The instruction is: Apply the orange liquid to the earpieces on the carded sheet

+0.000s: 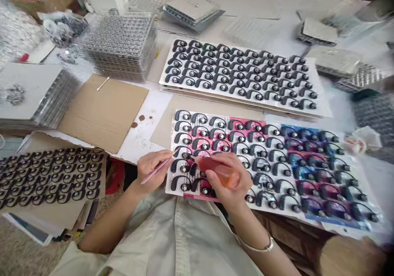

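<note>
My left hand [154,169] is closed around a thin pink stick-like tool [156,172]; its exact kind does not show. In my right hand [231,177] is a translucent orange-red squeeze bottle [218,168], its narrow tip pointing left. The tip is close to a black curved ear-hook-shaped piece [182,152] with a shiny round stud. Whether they touch, I cannot make out. Rows of these pieces lie on a sheet with pink, white and blue printed areas [278,177] under both hands. My right hand and the bottle hide some of them.
Behind lies a white board [320,108] with more rows of black pieces; another filled board [103,194] sits lower left. Stacked clear trays [123,42] stand at the back left. A cotton swab [103,83] rests on brown cardboard [104,116]. More trays [191,11] lie further back.
</note>
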Motion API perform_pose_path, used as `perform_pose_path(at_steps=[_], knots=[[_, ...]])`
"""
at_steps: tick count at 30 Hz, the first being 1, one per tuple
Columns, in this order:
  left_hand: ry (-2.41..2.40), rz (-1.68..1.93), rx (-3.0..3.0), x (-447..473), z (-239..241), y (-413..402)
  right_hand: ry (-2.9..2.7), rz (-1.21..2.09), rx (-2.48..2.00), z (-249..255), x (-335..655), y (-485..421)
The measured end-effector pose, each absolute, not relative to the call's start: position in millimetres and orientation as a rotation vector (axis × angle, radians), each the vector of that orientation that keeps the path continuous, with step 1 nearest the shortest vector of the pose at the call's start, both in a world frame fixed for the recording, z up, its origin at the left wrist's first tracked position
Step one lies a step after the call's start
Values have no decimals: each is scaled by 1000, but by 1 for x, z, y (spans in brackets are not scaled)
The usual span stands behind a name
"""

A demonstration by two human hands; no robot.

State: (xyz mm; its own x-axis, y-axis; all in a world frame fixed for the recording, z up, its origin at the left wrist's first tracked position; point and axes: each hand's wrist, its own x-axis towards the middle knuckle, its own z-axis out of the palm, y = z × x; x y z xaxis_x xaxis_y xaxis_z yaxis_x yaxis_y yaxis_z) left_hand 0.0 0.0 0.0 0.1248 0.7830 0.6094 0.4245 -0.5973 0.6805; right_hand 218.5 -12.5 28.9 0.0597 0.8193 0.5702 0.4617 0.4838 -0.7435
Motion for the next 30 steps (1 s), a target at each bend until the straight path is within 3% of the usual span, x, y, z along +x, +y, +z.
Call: perform_pose_path(at_steps=[30], knots=[[1158, 1514, 2148, 1, -4, 0, -1606, 365, -1185, 26, 219, -14]])
